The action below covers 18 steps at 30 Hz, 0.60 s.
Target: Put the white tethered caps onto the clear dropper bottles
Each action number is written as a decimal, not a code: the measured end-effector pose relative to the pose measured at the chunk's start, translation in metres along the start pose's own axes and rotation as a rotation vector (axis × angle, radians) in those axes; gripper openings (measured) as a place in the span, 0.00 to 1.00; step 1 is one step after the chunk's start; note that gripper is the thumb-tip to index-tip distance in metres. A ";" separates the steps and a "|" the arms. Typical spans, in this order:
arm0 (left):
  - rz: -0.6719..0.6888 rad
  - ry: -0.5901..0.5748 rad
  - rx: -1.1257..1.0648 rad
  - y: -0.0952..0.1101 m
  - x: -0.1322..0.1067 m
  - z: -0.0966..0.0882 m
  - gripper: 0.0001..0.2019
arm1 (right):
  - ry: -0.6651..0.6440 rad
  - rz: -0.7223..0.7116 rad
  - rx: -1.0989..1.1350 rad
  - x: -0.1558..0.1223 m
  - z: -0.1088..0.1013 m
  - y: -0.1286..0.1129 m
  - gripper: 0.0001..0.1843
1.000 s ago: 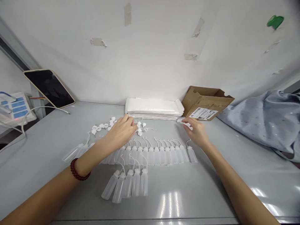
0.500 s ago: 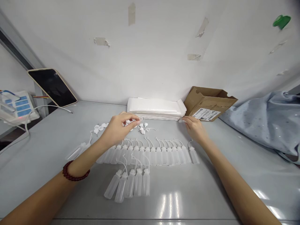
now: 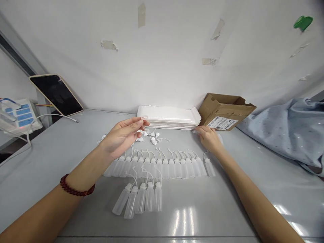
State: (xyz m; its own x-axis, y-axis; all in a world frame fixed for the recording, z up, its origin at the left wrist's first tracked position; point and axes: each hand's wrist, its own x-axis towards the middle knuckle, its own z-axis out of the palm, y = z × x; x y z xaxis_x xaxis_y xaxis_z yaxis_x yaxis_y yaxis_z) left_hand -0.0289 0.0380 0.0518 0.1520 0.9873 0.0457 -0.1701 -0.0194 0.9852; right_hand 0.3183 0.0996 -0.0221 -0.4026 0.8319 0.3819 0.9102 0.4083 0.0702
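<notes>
My left hand is raised over the small white caps, its thumb and fingertips pinching a thin white cord; whatever hangs from it is mostly hidden. Farther right, my right hand is closed around a translucent plastic bottle, whose ends show on both sides of the fingers. A long row of capped translucent bottles with white cords lies in front of the caps. Nearer me lies a smaller group of similar bottles.
Flat white packets are stacked against the wall. An open cardboard box stands right of them, beside a light blue cloth bag. At the left are a phone, a power strip and a white cable.
My left hand has lifted from the caps and turned, bringing up the white cord. My right hand has shifted slightly, and more of a bottle shows at it.
</notes>
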 end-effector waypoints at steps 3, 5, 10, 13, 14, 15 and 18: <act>-0.018 -0.031 -0.036 0.001 -0.002 0.000 0.07 | 0.050 -0.013 0.044 0.000 -0.003 -0.002 0.11; -0.022 -0.049 -0.022 0.001 -0.004 0.001 0.07 | 0.093 -0.033 0.090 0.000 -0.010 -0.008 0.13; -0.047 -0.114 0.112 0.003 -0.014 0.008 0.07 | 0.214 -0.113 0.247 -0.008 -0.043 -0.047 0.14; -0.107 -0.220 0.239 0.004 -0.019 0.017 0.08 | 0.250 -0.181 0.338 -0.017 -0.066 -0.084 0.14; -0.132 -0.259 0.268 0.004 -0.020 0.021 0.08 | 0.245 -0.218 0.377 -0.021 -0.072 -0.096 0.15; -0.155 -0.293 0.284 0.003 -0.022 0.023 0.09 | 0.240 -0.268 0.452 -0.024 -0.077 -0.107 0.16; -0.225 -0.348 0.282 0.002 -0.025 0.030 0.13 | 0.222 -0.349 0.537 -0.031 -0.085 -0.129 0.20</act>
State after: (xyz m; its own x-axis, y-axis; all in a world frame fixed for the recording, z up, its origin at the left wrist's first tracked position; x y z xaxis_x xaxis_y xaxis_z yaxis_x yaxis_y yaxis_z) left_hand -0.0039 0.0087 0.0575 0.4785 0.8619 -0.1678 0.1668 0.0984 0.9811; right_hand 0.2219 -0.0113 0.0355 -0.5827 0.5439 0.6039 0.5326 0.8168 -0.2217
